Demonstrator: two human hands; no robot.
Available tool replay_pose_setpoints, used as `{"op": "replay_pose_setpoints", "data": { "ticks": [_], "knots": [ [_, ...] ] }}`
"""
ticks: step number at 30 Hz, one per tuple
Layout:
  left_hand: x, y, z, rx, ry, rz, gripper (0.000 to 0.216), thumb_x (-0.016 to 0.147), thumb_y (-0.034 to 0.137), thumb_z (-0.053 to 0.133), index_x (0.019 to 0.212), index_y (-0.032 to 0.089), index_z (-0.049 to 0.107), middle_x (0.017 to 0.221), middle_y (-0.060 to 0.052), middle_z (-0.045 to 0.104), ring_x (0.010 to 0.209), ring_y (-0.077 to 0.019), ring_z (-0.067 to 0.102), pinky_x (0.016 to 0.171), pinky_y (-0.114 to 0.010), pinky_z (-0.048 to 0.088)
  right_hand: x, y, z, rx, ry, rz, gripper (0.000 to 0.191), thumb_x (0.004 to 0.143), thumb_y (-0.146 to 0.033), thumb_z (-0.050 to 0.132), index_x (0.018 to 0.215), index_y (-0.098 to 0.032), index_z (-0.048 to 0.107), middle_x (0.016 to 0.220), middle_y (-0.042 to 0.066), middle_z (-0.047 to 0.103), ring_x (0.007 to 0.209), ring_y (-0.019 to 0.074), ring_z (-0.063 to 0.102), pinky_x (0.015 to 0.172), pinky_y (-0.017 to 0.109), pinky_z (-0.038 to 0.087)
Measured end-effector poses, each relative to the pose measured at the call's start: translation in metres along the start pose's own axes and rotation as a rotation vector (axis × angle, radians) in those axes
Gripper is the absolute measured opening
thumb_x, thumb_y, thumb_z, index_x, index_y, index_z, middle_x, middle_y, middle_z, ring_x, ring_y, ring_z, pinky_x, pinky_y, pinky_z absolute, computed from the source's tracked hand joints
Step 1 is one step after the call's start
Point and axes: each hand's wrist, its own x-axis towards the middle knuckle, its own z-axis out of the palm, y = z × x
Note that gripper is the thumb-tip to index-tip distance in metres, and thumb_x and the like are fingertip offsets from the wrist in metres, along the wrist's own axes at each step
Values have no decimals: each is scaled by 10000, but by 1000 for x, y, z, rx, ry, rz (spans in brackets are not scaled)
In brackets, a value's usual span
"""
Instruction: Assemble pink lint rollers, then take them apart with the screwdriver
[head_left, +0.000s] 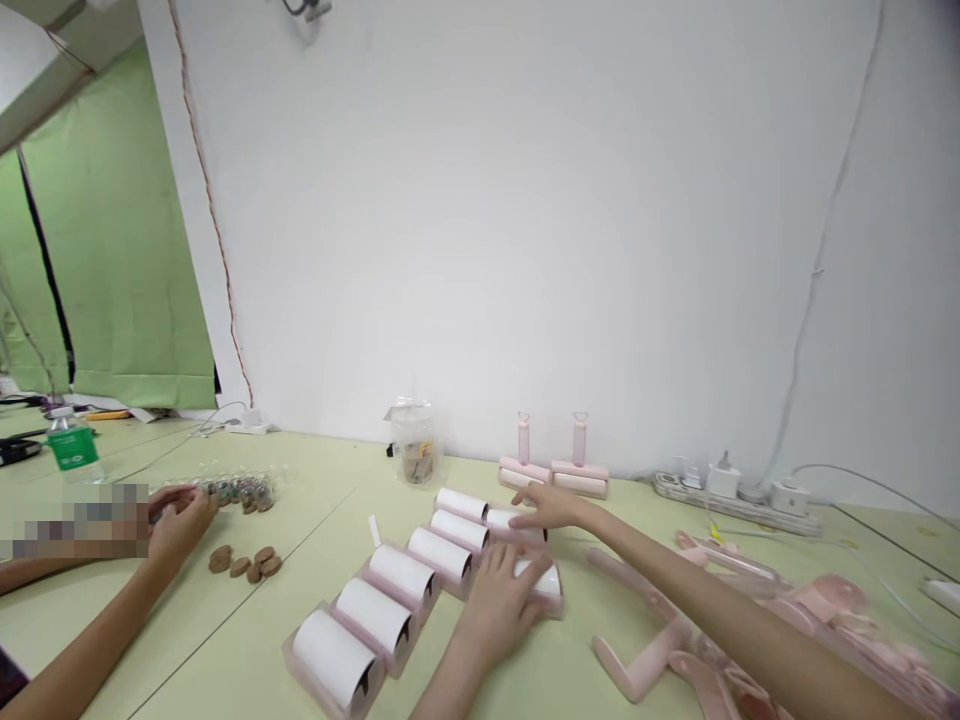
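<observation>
A diagonal row of white paper rolls [403,572] in pink holders runs across the pale green table [322,500]. My left hand [496,602] lies over the white roll [550,582] at the near right of the row, its fingers curved round it. My right hand [550,508] reaches further back with its fingers stretched out. Its fingertips touch another white roll [501,519] and hold nothing.
Two pink rollers [579,466] stand upright by the wall, next to a clear jar [413,447]. Loose pink handles [652,655] lie at the right, with a power strip [731,500] behind them. At the left, another person's hands [178,522] work near brown discs [244,563] and a bottle [71,447].
</observation>
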Motion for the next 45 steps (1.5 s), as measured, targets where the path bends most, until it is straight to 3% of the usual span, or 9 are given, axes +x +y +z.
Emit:
{"op": "replay_pose_setpoints", "data": {
  "ticks": [6, 15, 21, 26, 31, 34, 36, 39, 45],
  "knots": [
    [-1, -26, -5, 52, 62, 7, 450, 781, 253, 515, 1206, 346, 401, 1167, -46, 430, 1119, -257, 351, 970, -464, 275, 35, 20, -2, -64, 166, 320, 278, 873, -285, 506, 1117, -153, 490, 1106, 72, 511, 909, 203, 542, 755, 397, 468],
    [-17, -29, -5, 82, 240, 80, 529, 834, 302, 426, 1315, 337, 208, 1305, -22, 353, 1212, -210, 285, 1040, -437, 161, 34, 21, 13, -105, 179, 334, 268, 868, -276, 515, 1104, -151, 497, 1079, 67, 525, 884, 195, 553, 737, 381, 476],
    [-15, -12, -7, -39, 418, 31, 499, 836, 259, 424, 1288, 212, 218, 1245, -110, 385, 1188, -227, 305, 989, -415, 243, -5, 29, -13, -65, 277, 299, 266, 869, -288, 511, 1096, -149, 500, 1081, 67, 520, 896, 199, 543, 753, 392, 462],
    [-11, 4, -3, -460, 584, -176, 621, 797, 366, 487, 1284, 181, 149, 1278, -141, 305, 1208, -230, 289, 986, -404, 264, -89, 19, -39, 31, 355, 255, 350, 799, -389, 556, 1063, -177, 467, 923, 36, 574, 799, 198, 552, 685, 334, 436],
    [-31, 10, -5, -889, 245, -215, 924, 599, 447, 674, 1300, 203, 123, 1282, -123, 339, 1176, -242, 361, 964, -372, 316, -175, -25, -15, 162, 255, 117, 308, 663, -407, 638, 880, -254, 481, 718, -34, 602, 615, 179, 559, 500, 225, 372],
    [-48, 12, -6, -965, -140, -161, 755, 551, 384, 727, 1188, 190, 373, 1120, -84, 514, 1033, -243, 486, 859, -341, 405, -198, -40, 9, 177, 162, 62, 286, 645, -364, 646, 858, -246, 495, 706, -17, 604, 595, 198, 552, 479, 235, 340],
    [-56, 14, -4, -935, -244, -149, 607, 566, 341, 725, 1091, 183, 465, 1038, -55, 556, 960, -229, 519, 818, -329, 422, -201, -43, 15, 183, 150, 37, 263, 658, -379, 641, 836, -239, 507, 818, 7, 603, 597, 196, 547, 491, 253, 348],
    [-61, 16, 0, -871, -198, -153, 619, 575, 304, 715, 1120, 191, 443, 1091, -61, 522, 993, -227, 497, 855, -342, 404, -197, -41, -1, 364, 310, 10, 225, 768, -449, 529, 740, -226, 519, 861, 21, 574, 612, 181, 544, 512, 275, 382],
    [-42, 28, -25, -791, 38, -114, 809, 543, 332, 739, 1236, 224, 335, 1288, -92, 369, 1190, -261, 330, 997, -418, 266, -211, -41, -57, 794, 912, -66, 386, 866, -411, 308, 680, -233, 594, 798, 50, 574, 619, 190, 537, 519, 306, 439]
  ]
}}
